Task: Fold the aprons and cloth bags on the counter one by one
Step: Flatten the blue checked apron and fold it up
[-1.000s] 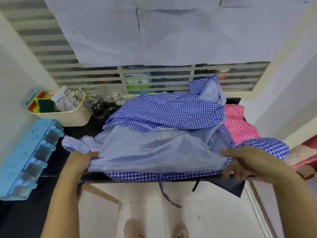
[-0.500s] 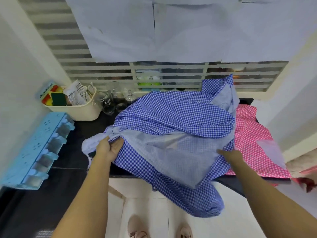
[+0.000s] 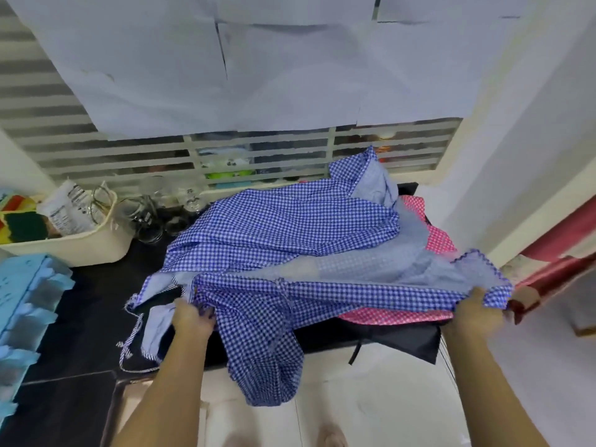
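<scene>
The dark desk [image 3: 84, 311] runs under a slatted window. Most of it is covered by a blue checked apron [image 3: 290, 230], lying crumpled with its pale reverse showing in places. The apron's near edge is pulled taut along the desk's front, and one fold hangs over that edge toward the floor. A pink checked apron [image 3: 440, 241] lies beneath it on the right, and a dark cloth [image 3: 416, 341] droops off the front edge below that. At far left sits a light blue plastic rack [image 3: 25, 311], with a cream basket [image 3: 80, 251] behind it and glass jars [image 3: 143, 217] beside the basket. The left hand [image 3: 193, 317] clutches the apron's near edge at its left end. The right hand [image 3: 477, 312] pinches its right corner.
</scene>
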The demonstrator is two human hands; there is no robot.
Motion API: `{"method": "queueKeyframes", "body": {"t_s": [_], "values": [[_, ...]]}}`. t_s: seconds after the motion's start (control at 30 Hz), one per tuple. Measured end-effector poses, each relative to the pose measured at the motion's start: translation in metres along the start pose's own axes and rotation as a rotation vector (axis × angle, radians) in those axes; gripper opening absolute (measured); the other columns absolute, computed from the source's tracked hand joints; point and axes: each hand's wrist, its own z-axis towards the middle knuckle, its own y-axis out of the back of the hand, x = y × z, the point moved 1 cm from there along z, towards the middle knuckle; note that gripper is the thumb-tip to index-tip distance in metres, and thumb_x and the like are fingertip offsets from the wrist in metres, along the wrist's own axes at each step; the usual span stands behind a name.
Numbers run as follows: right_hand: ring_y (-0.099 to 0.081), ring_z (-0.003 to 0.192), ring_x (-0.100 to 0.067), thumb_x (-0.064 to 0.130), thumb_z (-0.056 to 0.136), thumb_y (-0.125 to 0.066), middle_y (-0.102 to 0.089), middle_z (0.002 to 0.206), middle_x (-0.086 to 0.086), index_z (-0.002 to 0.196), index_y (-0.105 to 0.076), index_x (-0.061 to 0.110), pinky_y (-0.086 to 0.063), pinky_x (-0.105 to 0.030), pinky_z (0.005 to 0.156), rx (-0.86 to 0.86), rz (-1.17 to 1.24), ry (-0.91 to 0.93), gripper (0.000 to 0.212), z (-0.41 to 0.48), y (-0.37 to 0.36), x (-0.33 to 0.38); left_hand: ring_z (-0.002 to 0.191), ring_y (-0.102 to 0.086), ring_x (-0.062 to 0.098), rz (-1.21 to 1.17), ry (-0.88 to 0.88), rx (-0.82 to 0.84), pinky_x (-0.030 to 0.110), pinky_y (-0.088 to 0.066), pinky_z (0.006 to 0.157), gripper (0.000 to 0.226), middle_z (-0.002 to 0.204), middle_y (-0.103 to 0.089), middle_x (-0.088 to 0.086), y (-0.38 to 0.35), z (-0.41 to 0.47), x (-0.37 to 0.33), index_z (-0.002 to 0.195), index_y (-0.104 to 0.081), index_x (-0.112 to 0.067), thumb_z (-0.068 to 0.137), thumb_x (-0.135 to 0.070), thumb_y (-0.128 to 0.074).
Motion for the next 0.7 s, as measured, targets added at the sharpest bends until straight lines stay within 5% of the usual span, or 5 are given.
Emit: {"method": "queueKeyframes", "body": {"t_s": [0.13, 0.23, 0.37, 0.53, 0.7], "values": [[-0.064, 0.089, -0.026, 0.032, 0.08, -0.055, -0.066, 0.1, -0.01, 0.089, -0.059, 0.018, -0.052, -0.035, 0.076, 0.481, -0.047, -0.137, 0.017, -0.009, 0.016, 0.021, 0.032, -0.035, 0.003, 0.284, -0.121, 0.047, 0.012, -0.027, 0.031, 0.038, 0.038, -0.039, -0.005, -0.001, -0.005, -0.029, 0.065, -0.034, -0.016, 0.102, -0.014, -0.027], [-0.067, 0.056, -0.007, 0.02, 0.088, -0.057, -0.071, 0.068, 0.003, 0.079, -0.06, 0.015, -0.052, -0.02, 0.048, 0.637, 0.191, -0.163, 0.011, -0.011, 0.013, 0.088, 0.018, -0.017, 0.003, 0.355, -0.124, 0.108, 0.008, -0.005, 0.029, 0.036, 0.027, -0.022, -0.009, 0.023, -0.02, -0.079, 0.063, -0.024, -0.02, 0.098, -0.015, -0.025], [-0.071, 0.072, -0.007, 0.018, 0.094, -0.054, -0.072, 0.071, 0.002, 0.087, -0.059, 0.01, -0.055, -0.018, 0.06, 0.708, 0.494, -0.112, 0.012, -0.009, -0.043, 0.157, 0.03, -0.021, 0.006, 0.172, -0.103, 0.206, 0.019, -0.01, 0.035, 0.021, 0.035, -0.034, -0.008, 0.031, -0.025, -0.127, 0.064, -0.025, -0.021, 0.072, -0.01, -0.041], [-0.058, 0.096, -0.006, 0.031, 0.092, -0.061, -0.055, 0.121, 0.006, 0.135, -0.043, 0.019, -0.049, -0.018, 0.068, 1.066, 0.009, 0.142, 0.048, -0.036, -0.124, 0.13, 0.083, -0.064, 0.016, 0.686, -0.18, 0.379, 0.036, -0.049, 0.077, 0.048, 0.106, -0.066, 0.005, -0.001, -0.001, -0.093, 0.112, -0.06, -0.015, 0.086, -0.055, -0.06], [-0.058, 0.077, -0.022, 0.018, 0.068, -0.061, -0.061, 0.091, -0.014, 0.092, -0.066, 0.009, -0.048, -0.033, 0.066, 0.456, -0.118, 0.178, 0.026, -0.025, -0.105, 0.01, 0.14, -0.027, 0.03, 1.503, -0.204, 0.429, 0.044, -0.029, 0.112, 0.132, 0.156, -0.022, 0.007, 0.025, 0.02, -0.001, 0.151, -0.012, -0.017, 0.05, -0.071, -0.077]]}}
